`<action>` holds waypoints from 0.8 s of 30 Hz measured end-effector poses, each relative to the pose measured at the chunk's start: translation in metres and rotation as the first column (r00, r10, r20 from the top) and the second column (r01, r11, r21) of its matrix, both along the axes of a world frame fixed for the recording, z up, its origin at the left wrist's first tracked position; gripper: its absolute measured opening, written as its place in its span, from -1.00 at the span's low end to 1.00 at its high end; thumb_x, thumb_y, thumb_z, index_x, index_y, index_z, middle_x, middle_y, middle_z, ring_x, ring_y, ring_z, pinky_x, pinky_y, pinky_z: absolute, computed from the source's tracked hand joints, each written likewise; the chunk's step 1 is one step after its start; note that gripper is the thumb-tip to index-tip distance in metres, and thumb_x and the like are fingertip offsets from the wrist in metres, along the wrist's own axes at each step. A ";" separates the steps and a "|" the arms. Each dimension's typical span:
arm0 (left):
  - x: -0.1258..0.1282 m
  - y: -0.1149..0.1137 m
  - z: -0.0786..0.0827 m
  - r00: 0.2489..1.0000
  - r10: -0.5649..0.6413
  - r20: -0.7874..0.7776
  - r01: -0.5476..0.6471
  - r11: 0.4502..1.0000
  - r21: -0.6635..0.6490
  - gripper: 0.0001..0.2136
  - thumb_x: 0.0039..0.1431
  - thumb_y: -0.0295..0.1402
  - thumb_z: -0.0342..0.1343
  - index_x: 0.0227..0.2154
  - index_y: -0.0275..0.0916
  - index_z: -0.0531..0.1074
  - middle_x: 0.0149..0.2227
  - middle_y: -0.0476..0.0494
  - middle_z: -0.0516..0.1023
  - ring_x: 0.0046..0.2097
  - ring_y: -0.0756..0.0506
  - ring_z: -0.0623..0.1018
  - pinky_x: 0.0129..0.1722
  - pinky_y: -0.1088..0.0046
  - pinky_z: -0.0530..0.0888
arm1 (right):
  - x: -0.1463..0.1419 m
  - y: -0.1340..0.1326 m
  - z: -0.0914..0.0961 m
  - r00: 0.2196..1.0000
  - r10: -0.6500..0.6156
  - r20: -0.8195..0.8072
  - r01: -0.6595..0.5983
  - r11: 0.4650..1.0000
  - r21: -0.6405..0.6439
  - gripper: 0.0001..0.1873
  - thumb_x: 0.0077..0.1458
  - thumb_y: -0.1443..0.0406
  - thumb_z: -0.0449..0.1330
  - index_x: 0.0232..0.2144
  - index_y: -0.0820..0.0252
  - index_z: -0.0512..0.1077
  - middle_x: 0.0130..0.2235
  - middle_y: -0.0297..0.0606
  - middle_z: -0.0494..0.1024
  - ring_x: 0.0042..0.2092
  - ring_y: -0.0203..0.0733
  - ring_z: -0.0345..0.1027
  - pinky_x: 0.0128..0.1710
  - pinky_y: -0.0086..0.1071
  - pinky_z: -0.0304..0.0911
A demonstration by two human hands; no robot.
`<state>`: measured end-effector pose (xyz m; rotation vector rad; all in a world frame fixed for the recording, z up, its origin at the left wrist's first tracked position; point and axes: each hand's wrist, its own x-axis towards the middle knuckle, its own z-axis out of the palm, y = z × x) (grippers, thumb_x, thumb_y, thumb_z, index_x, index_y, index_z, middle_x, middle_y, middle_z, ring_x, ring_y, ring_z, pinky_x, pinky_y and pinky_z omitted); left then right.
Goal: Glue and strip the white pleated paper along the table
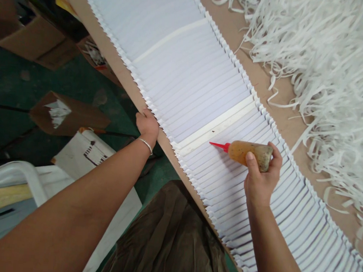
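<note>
My right hand is wrapped round a glue bottle with amber contents, tipped on its side. Its red nozzle points left, close over a long row of overlapping white strips. Whether the tip touches them I cannot tell. One cream-coloured band crosses the row just beyond the nozzle, and a small dark speck lies on it. At the near edge of the table, my left hand has its fingers curled at the board's rim, with a bracelet on the wrist.
A big heap of loose white strips covers the table's far right side. Below, on the green floor, stand cardboard boxes, an open carton with white scraps, and a white chair at lower left.
</note>
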<state>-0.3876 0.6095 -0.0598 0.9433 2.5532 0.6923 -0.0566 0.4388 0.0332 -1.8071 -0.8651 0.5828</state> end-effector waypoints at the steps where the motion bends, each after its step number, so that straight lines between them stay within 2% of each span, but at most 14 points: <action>1: 0.000 0.000 0.000 1.000 -0.003 0.008 0.003 1.000 0.001 -0.67 0.47 -0.24 -0.23 -0.14 -0.32 0.40 -0.04 -0.47 0.56 0.06 -0.31 0.57 0.10 0.08 0.47 | -0.006 -0.005 0.001 1.000 0.016 0.012 -0.016 1.000 -0.020 -0.19 -0.01 0.02 0.37 0.25 0.07 0.28 0.08 -0.18 0.40 0.07 -0.07 0.36 0.11 -0.08 0.34; 8: -0.001 0.000 -0.003 1.000 0.007 -0.009 -0.007 1.000 -0.006 -0.66 0.48 -0.20 -0.20 -0.14 -0.32 0.41 -0.08 -0.44 0.56 0.05 -0.31 0.58 0.09 0.13 0.47 | -0.044 -0.030 0.014 0.992 0.100 0.074 -0.093 0.991 -0.094 -0.23 0.00 0.07 0.39 0.24 0.07 0.31 0.11 -0.18 0.41 0.07 -0.06 0.35 0.14 -0.08 0.29; 12: -0.001 0.000 -0.003 1.000 -0.004 -0.025 0.004 1.000 -0.012 -0.66 0.48 -0.24 -0.21 -0.15 -0.36 0.40 -0.08 -0.46 0.56 0.03 -0.30 0.58 0.09 0.14 0.46 | -0.061 -0.040 0.015 0.985 0.145 0.094 -0.138 0.988 -0.073 -0.27 0.02 0.10 0.39 0.23 0.00 0.32 0.11 -0.22 0.42 0.09 -0.07 0.36 0.15 -0.06 0.30; 15: -0.001 0.000 -0.002 1.000 -0.008 -0.029 0.007 1.000 -0.019 -0.67 0.48 -0.25 -0.19 -0.14 -0.35 0.41 -0.08 -0.45 0.56 0.05 -0.30 0.58 0.08 0.15 0.46 | -0.063 -0.045 0.011 0.971 0.177 0.162 -0.177 0.984 -0.013 -0.24 -0.01 0.15 0.43 0.23 -0.03 0.31 0.11 -0.21 0.44 0.11 -0.05 0.38 0.13 -0.03 0.34; 17: -0.001 0.000 -0.002 0.999 -0.005 -0.033 0.004 1.000 -0.023 -0.67 0.48 -0.26 -0.20 -0.13 -0.35 0.42 -0.07 -0.45 0.57 0.05 -0.30 0.58 0.08 0.16 0.46 | -0.056 -0.045 0.009 0.948 0.246 0.203 -0.268 0.959 0.092 -0.17 -0.04 0.21 0.44 0.26 -0.09 0.26 0.09 -0.20 0.47 0.08 -0.03 0.43 0.07 0.00 0.40; 19: -0.001 0.000 -0.002 0.999 -0.005 -0.033 0.004 1.000 -0.025 -0.67 0.48 -0.26 -0.21 -0.13 -0.35 0.42 -0.06 -0.45 0.57 0.05 -0.29 0.58 0.09 0.17 0.46 | -0.043 -0.040 0.011 0.906 0.324 0.271 -0.383 0.901 0.204 -0.07 -0.08 0.28 0.46 0.29 -0.17 0.21 0.08 -0.21 0.50 0.06 -0.01 0.47 0.02 0.03 0.44; 21: -0.001 0.000 -0.002 1.000 -0.004 -0.028 0.003 1.000 -0.030 -0.67 0.48 -0.26 -0.21 -0.13 -0.34 0.41 -0.05 -0.45 0.57 0.04 -0.28 0.58 0.09 0.17 0.46 | -0.024 -0.028 0.016 0.878 0.318 0.359 -0.427 0.859 0.283 -0.01 -0.15 0.32 0.49 0.29 -0.20 0.20 0.08 -0.24 0.51 0.05 0.00 0.49 0.03 0.07 0.44; 22: -0.001 0.000 -0.001 1.000 -0.003 -0.024 0.002 0.999 -0.033 -0.67 0.49 -0.26 -0.21 -0.13 -0.34 0.41 -0.05 -0.44 0.57 0.03 -0.28 0.58 0.08 0.17 0.46 | -0.013 -0.020 0.018 0.883 0.266 0.387 -0.393 0.869 0.300 -0.01 -0.17 0.32 0.50 0.28 -0.19 0.22 0.09 -0.25 0.50 0.06 0.00 0.48 0.08 0.09 0.41; 24: -0.001 0.001 0.001 1.000 -0.002 -0.025 0.001 0.999 -0.036 -0.68 0.49 -0.26 -0.22 -0.15 -0.33 0.40 -0.05 -0.44 0.57 0.03 -0.27 0.58 0.08 0.18 0.45 | 0.013 0.002 0.022 0.922 0.095 0.375 -0.223 0.923 0.314 -0.08 -0.17 0.30 0.51 0.23 -0.11 0.29 0.13 -0.25 0.45 0.14 -0.01 0.42 0.24 0.10 0.28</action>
